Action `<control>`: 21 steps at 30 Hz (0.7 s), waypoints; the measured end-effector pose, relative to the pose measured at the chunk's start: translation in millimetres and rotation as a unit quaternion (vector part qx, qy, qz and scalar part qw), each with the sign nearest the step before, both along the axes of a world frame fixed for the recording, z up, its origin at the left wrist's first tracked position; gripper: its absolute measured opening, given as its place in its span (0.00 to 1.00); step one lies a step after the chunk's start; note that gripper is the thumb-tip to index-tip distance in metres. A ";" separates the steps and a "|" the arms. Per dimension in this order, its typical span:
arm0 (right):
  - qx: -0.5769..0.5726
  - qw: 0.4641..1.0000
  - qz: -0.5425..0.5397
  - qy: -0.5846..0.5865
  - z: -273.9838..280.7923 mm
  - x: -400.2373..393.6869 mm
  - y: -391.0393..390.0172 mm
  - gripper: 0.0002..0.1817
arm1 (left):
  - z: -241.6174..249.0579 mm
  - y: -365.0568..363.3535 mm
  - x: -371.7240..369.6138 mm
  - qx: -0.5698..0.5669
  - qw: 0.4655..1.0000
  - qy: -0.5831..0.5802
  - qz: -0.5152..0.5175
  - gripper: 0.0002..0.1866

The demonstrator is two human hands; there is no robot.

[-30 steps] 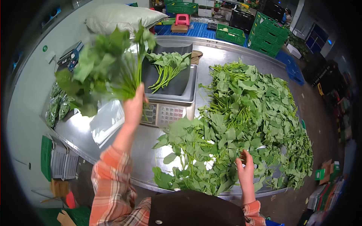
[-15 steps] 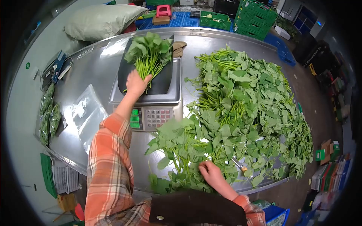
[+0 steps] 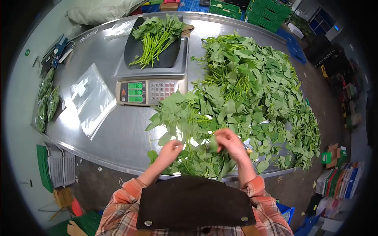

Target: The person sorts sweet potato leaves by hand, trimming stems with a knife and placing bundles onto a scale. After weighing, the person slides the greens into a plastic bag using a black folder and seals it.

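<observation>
First, at nine o'clock on a steel table (image 3: 128, 135): bagged greens (image 3: 43, 100), then clear plastic bags (image 3: 92, 100) lying flat. At eleven o'clock, a scale (image 3: 163, 89) with a tidy bunch (image 3: 155, 39) in its black tray (image 3: 132, 49), stalks mostly on the near side. At seven o'clock, left hand (image 3: 170, 152) at the left edge of a tangle of loose leafy stems (image 3: 197, 155), fingers curled; cannot tell whether gripping. At six o'clock, that tangle, between and around both hands: probably light, with limp, easily bruised leaves and firmer, perhaps snappable stalks; best taken gently by the bare stalks, clear of the leaves, and teased loose rather than tugged. At four o'clock, right hand (image 3: 230, 143), thumb and fingers bent beside a blurred leaf (image 3: 214, 144); cannot tell whether pinching it. At two o'clock, a large heap (image 3: 256, 86) of similar greens, stalks showing towards its left side
</observation>
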State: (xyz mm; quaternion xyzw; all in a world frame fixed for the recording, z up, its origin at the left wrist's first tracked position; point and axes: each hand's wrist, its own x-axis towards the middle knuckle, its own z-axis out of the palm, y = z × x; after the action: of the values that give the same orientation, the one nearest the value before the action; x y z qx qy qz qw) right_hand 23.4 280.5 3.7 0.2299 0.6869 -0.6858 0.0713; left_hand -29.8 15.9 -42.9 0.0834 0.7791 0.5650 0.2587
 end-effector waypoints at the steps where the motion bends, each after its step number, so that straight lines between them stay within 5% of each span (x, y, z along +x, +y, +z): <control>1: 0.257 0.964 -0.010 0.073 -19.4 1.0 13.4 0.12 | -1.6 4.2 11.3 -0.069 0.993 0.086 -0.029 0.12; 4: 0.570 0.787 -0.035 0.236 -4.8 -0.1 6.4 0.14 | -5.0 11.5 30.6 -0.202 0.948 0.233 -0.082 0.14; 5: 0.433 0.888 -0.010 0.154 -12.2 2.5 -18.1 0.11 | -6.7 14.1 33.5 -0.233 0.932 0.263 -0.091 0.15; 6: 0.397 0.905 0.072 0.136 -20.9 -1.1 -38.3 0.12 | -13.1 16.0 31.5 -0.255 0.936 0.223 -0.098 0.14; 7: 0.397 0.902 0.167 -0.018 -17.1 -8.8 -63.3 0.16 | -25.7 14.1 28.1 -0.215 0.956 0.190 -0.062 0.13; 8: 0.430 0.868 0.248 -0.026 -34.5 -10.6 -77.9 0.18 | -40.4 9.9 22.3 -0.173 0.972 0.158 -0.027 0.13; 10: 0.383 0.901 0.202 0.019 -57.5 -10.0 -85.1 0.16 | -24.5 7.5 15.9 -0.096 0.990 0.060 0.083 0.09; 13: 0.280 0.948 0.117 0.094 -48.2 -7.2 -67.4 0.13 | -10.4 -10.7 15.4 -0.070 0.955 0.190 0.219 0.08; 16: 0.229 0.963 0.101 0.104 -7.1 8.9 -61.0 0.12 | 40.4 -5.7 22.9 0.114 0.970 0.052 0.209 0.10; 21: 0.274 0.937 0.127 0.176 26.9 34.7 -75.0 0.10 | 63.1 37.1 18.8 0.197 0.958 -0.171 0.120 0.11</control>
State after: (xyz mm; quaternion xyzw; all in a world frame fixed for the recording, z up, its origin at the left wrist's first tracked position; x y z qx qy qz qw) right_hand 58.1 205.5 30.6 0.0266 0.8731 -0.4860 -0.0299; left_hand -11.0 53.0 20.2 -0.0593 0.6009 0.7396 0.2972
